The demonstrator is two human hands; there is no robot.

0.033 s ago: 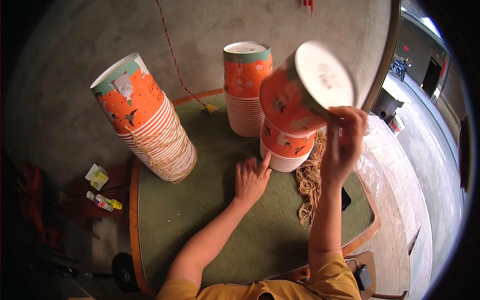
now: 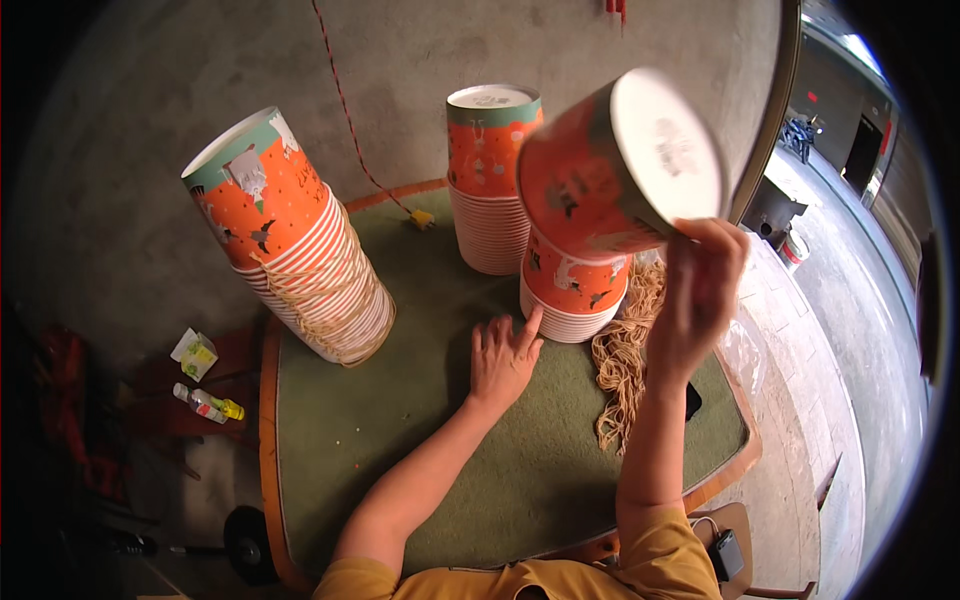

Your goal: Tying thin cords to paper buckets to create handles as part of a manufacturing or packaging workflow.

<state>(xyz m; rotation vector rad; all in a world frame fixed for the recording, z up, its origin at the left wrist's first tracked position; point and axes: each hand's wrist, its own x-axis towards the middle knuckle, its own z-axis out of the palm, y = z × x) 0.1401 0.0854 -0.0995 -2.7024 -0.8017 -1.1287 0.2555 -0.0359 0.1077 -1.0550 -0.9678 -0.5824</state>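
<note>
Tilted in the air is an orange paper bucket (image 2: 580, 180) with a green band and a pale base. My right hand (image 2: 705, 265) is closed on the rim of that base, thumb and fingers pinching it. Beneath it stands a short upside-down stack of matching buckets (image 2: 575, 280), its top partly hidden by the raised one. My left hand (image 2: 503, 362) rests on the green tabletop (image 2: 420, 420), fingers spread, the index fingertip against the short stack's lower rims. Right of that stack lies a hank of tan cord (image 2: 622, 370).
A taller bucket stack (image 2: 492, 190) stands behind. At the left, another stack (image 2: 290, 240) is wound with tan cord. A red cord with a yellow plug (image 2: 422, 218) lies at the table's back edge. Clear plastic (image 2: 742, 350) and a dark object (image 2: 692, 400) are at the right.
My right hand has moved slightly up and to the right, tilting the bucket further with it. My left hand has hardly moved.
</note>
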